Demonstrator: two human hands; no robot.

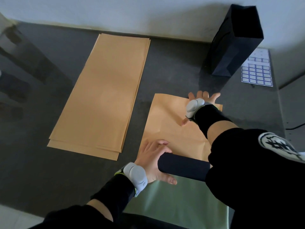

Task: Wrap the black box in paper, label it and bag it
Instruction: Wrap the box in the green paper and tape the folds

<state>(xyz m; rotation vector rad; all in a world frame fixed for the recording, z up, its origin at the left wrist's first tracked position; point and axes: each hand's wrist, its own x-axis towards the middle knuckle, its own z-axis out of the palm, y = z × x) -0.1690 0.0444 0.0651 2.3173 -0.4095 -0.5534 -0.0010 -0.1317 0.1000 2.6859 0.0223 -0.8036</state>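
Wrapping is at its start: the left hand (153,161) grips one end of the box (183,167), which lies across the near edge of the sheet (166,116), while the right hand (203,97) presses flat with fingers spread on the far edge, so the next move probably calls for rolling the box forward with the sheet held taut.

Matt black box (183,167) in the left hand's (151,161) grip, smooth, no shine. Under the grip, dull brown kraft paper (165,116), lightly creased. Nearer than it, a green sheet (178,200) with a satin sheen.
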